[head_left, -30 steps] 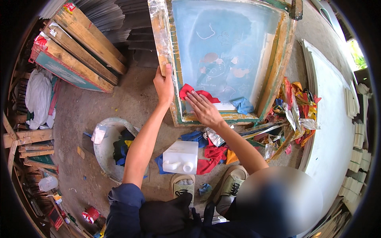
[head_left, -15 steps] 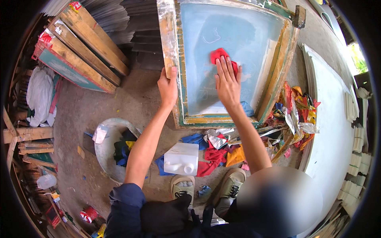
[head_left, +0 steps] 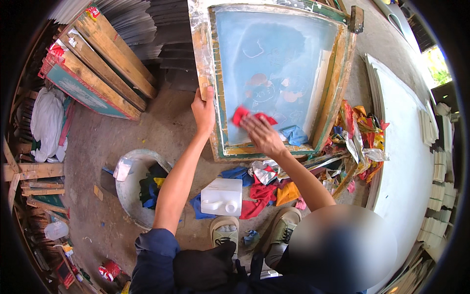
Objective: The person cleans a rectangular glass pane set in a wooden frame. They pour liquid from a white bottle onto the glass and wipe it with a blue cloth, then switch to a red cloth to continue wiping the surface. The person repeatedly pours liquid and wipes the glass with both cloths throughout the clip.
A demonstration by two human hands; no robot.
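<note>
A wood-framed printing screen (head_left: pixel 274 54) with pale blue mesh and faint drawn outlines leans in front of me. My left hand (head_left: pixel 203 110) is closed around the left side of its frame, thumb on the front. Under my right hand (head_left: pixel 263 134) a red cloth (head_left: pixel 240 115) is pressed against the lower left of the mesh; that hand is slightly blurred by motion. In the lower right corner of the screen rests a crumpled blue cloth (head_left: pixel 294 134).
A cut white plastic jug (head_left: pixel 222 196) stands among coloured rags (head_left: pixel 258 198) by my shoes. Left of it is a round tub (head_left: pixel 128 196). Other framed screens (head_left: pixel 93 88) lean at the far left. White sheets (head_left: pixel 404 147) are stacked at right, beside a scrap heap (head_left: pixel 360 142).
My right hand has slid the red cloth down and left across the mesh, uncovering pinkish patches and the blue cloth. My left hand keeps its hold on the frame.
</note>
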